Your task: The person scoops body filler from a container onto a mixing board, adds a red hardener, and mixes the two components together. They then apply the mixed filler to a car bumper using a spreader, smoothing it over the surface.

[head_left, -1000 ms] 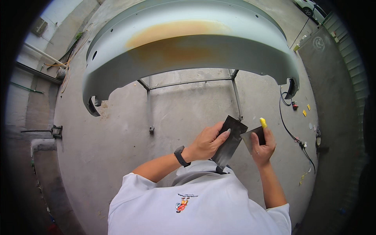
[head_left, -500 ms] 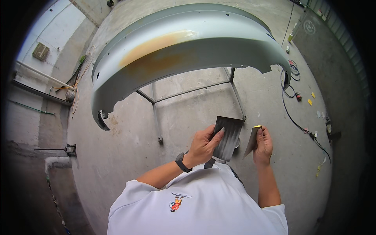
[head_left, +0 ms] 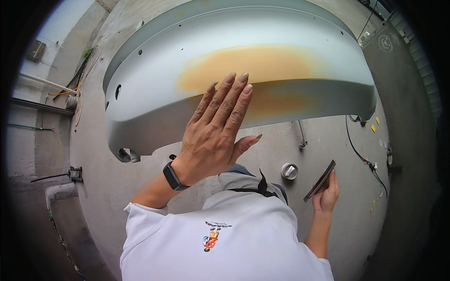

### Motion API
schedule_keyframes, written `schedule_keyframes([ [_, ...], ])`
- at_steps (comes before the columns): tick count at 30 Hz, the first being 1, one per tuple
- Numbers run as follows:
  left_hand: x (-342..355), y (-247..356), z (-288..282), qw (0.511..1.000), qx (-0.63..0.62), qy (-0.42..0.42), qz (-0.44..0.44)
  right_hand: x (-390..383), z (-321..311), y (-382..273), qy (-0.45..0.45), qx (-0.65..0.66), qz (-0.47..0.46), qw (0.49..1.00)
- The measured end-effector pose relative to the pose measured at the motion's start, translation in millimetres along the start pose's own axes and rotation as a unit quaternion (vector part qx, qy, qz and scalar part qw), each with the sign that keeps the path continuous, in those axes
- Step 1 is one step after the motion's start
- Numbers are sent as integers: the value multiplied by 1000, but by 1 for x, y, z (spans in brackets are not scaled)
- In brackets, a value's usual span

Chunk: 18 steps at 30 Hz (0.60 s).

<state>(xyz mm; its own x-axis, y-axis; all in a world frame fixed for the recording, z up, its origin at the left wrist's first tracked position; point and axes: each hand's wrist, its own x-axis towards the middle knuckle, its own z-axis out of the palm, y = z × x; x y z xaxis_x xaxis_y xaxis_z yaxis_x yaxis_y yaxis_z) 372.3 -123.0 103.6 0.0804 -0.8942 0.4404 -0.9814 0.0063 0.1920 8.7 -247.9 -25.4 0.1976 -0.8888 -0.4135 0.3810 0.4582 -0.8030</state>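
Observation:
A pale grey car bumper (head_left: 150, 86) curves across in front of me, with a yellow-orange filler patch (head_left: 276, 63) over its ridge. My left hand (head_left: 213, 122) lies over the patch's lower left part, palm down, fingers stretched out. Its fingertips are at the filler; whether they press on it cannot be told. Off to the right of my body, my right hand (head_left: 326, 194) grips dark, flat putty spreaders (head_left: 320, 180), seen nearly edge-on and stacked together.
A round metal can (head_left: 289, 171) stands on the concrete floor (head_left: 262, 150) between my hands. A stand leg (head_left: 303, 136) shows under the bumper. Black cable (head_left: 356, 150) and yellow scraps (head_left: 373, 128) lie at right. Orange cord (head_left: 79, 93) runs by the left wall.
My left hand has let go of its dark spreader and reached forward to the filler. Both spreaders now appear together in my right hand, which moved lower. The bumper looks nearer.

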Motion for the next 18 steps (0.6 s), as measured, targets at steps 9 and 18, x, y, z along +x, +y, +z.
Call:
schedule_keyframes([
  [9, -33, -103, -47, 985, 83, -150, -5, -32, 123, 1, -116, -84, -85, 986],
  [18, -44, -119, -49, 987, 71, -144, 6, -30, 161, 20, -149, -35, -46, 987],
])
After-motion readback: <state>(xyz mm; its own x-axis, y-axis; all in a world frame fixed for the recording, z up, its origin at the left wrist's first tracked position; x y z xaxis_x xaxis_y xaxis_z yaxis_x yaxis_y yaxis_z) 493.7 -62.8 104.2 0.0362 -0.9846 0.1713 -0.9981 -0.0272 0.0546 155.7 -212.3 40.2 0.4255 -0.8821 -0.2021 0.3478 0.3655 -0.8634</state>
